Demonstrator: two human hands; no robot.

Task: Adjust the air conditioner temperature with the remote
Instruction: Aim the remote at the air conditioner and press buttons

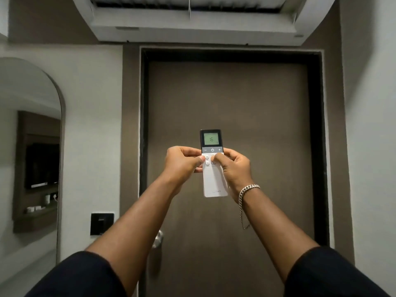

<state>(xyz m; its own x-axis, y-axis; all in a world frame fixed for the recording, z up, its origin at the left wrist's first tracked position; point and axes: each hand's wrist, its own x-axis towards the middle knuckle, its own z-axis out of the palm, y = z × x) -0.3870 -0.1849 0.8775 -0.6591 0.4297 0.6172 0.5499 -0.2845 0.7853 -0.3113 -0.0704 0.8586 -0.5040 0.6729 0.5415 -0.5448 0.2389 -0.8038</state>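
A slim white remote (213, 181) with a dark top is held upright at arm's length in front of me. Its green screen (211, 139) reads 16, above a minus, power and plus row. My left hand (184, 162) grips the remote's left edge, thumb lying by the round white buttons. My right hand (232, 168) grips the right edge, thumb resting on the buttons just under the plus key. A silver chain bracelet hangs from the right wrist. The white air conditioner (192, 22) is mounted overhead, above the door, its louvres at the top of the view.
A brown door (235, 103) in a dark frame fills the wall ahead, its metal handle (158, 239) at lower left. A black switch plate (102, 223) sits on the white wall left of it. Farther left an arched mirror (30, 146) reflects shelves.
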